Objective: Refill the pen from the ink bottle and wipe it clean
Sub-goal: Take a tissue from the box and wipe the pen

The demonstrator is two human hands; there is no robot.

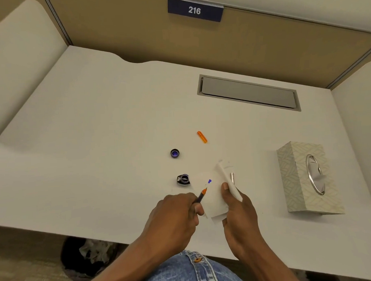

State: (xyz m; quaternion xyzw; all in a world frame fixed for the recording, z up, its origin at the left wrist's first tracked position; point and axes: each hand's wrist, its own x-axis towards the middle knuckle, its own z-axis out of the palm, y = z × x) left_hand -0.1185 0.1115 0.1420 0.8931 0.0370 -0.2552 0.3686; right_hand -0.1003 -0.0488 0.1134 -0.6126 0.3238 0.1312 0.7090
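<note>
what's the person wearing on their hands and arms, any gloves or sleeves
The left hand and right hand are bare: no gloves, rings or watch showing. No sleeves in view on either arm. Faded blue jeans with a copper button show below.

Matt white desk (95, 126), soft paper tissue (218, 200), glossy ink bottle (183, 179)

Pen (202, 194): dark ink-filled body, orange grip section, nib pointing up and right, gripped in the left hand (174, 212).
Tissue (216, 194): white, crumpled, 1 blue ink blot (209, 181) just past the nib, held in the right hand (237, 208).
Ink bottle (183, 179): small, dark, uncapped, upright, just left of the Tissue.
Bottle cap (174, 153): inside up (stained blue), beyond the bottle.
Orange barrel (202, 136): lying flat, farther back.
</note>
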